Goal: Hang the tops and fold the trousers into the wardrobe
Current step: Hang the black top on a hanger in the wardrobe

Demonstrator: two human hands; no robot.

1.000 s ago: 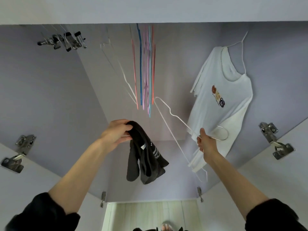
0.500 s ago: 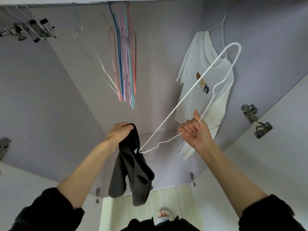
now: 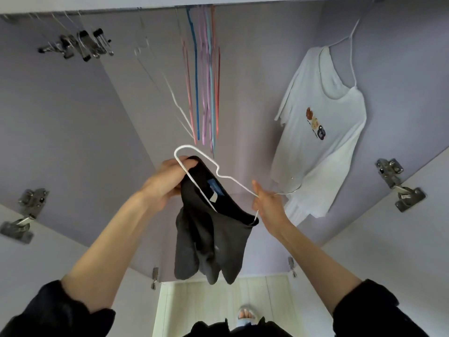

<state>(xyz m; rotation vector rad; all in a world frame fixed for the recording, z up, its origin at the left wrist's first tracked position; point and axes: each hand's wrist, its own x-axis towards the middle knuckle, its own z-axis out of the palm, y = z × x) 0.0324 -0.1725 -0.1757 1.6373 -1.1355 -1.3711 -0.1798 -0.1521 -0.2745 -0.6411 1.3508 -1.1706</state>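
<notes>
Nearest, the left hand point(image 3: 167, 181) curls its fingers point(image 3: 188, 164) around the collar of a dark grey cotton top point(image 3: 211, 237), which hangs between both arms in front of the open wardrobe. The right hand point(image 3: 269, 205) pinches a thin white wire hanger point(image 3: 220, 176) partly threaded into that collar. Farther in, a white printed T-shirt point(image 3: 323, 132) hangs from the rail beside coloured plastic hangers point(image 3: 204, 76) and metal clip hangers point(image 3: 80, 45).

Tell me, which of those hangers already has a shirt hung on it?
The white wire hanger at far right: it carries the white T-shirt. The coloured hangers on the rail hang bare.
</notes>
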